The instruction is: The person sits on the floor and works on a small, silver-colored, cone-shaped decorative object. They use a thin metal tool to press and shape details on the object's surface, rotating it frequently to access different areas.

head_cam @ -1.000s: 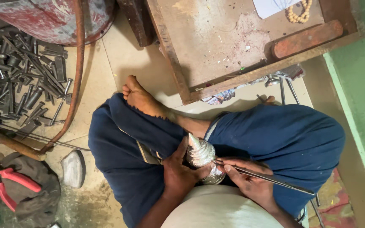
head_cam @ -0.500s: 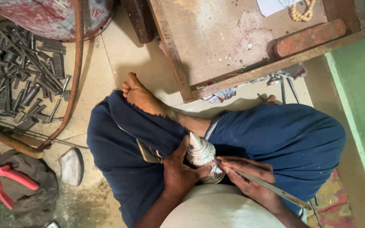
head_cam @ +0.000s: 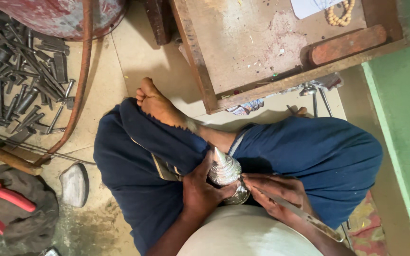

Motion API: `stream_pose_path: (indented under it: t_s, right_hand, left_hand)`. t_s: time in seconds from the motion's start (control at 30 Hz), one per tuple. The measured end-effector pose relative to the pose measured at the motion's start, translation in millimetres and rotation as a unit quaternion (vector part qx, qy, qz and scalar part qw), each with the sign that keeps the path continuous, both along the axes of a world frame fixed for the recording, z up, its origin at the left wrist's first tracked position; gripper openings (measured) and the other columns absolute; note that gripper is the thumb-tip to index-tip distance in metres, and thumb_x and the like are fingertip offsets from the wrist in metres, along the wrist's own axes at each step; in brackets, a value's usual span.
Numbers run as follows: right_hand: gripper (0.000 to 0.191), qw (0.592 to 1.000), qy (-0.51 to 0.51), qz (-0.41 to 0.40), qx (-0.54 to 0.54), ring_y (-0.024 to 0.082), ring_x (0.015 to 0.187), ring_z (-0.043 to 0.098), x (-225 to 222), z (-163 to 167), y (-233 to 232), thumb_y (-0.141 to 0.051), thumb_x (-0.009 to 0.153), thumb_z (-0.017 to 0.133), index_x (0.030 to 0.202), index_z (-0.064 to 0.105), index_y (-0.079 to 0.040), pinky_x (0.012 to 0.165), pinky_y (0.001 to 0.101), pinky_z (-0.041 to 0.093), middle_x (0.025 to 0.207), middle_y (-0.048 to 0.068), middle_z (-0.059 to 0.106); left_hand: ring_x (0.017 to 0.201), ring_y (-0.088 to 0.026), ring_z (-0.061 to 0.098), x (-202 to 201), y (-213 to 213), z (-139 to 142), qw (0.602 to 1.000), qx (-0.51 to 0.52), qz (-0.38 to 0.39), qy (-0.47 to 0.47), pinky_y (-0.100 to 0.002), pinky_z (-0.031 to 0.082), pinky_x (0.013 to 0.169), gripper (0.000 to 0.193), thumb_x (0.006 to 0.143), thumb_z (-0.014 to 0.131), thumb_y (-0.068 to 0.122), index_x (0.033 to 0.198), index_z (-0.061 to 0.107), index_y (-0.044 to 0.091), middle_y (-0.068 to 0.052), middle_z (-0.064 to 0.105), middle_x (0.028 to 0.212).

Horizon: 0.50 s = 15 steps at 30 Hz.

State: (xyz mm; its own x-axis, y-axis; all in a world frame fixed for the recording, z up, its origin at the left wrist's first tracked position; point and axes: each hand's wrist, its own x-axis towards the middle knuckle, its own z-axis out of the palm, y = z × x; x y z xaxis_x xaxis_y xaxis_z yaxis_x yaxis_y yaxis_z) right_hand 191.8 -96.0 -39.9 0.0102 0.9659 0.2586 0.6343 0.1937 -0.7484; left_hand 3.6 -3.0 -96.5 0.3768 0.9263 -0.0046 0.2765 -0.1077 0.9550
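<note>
The left hand [head_cam: 200, 192] wraps its fingers around a pointed, embossed silver ornament [head_cam: 226, 173] in the lap, while the right hand [head_cam: 278, 192] grips a thin metal tool [head_cam: 290, 208] whose tip meets the ornament. Beyond the fingertips stands a worn wooden workbench [head_cam: 243, 47] on a dusty tiled floor [head_cam: 105, 85]; far left lies a pile of dark metal punches [head_cam: 15, 80], beside a green wall [head_cam: 404, 118].

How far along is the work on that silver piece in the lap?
The pointed, domed silver ornament already shows raised patterning over its surface. The left hand steadies it while the right hand presses a slim metal tool against its lower band. How much remains unworked cannot be seen.
</note>
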Motion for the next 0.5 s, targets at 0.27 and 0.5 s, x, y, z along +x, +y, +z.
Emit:
stream_pose_path:
  t_s: [0.27,0.5]
  right_hand:
    - [0.022,0.86,0.391,-0.249,-0.215,0.029,0.089,0.079,14,-1,-15,0.007,0.089,0.068,0.11,0.073,0.013,0.084,0.0363,0.064,0.1,0.025,0.08]
    - [0.027,0.909,0.365,-0.161,-0.122,0.028,0.092,0.08,28,28,-14,0.004,0.088,0.068,0.114,0.068,0.011,0.083,0.0376,0.066,0.105,0.023,0.08]
  left_hand:
    - [0.082,-0.011,0.073,-3,9,21,0.971,-0.228,-0.009,-0.073,-0.028,0.061,0.077,0.086,0.063,0.092,0.016,0.138,0.056,-0.003,-0.009,0.077,0.097]
    - [0.095,-0.007,0.067,2,32,36,0.913,-0.299,-0.18,-0.211,-0.026,0.058,0.087,0.069,0.073,0.086,0.006,0.135,0.058,-0.003,-0.003,0.073,0.109]
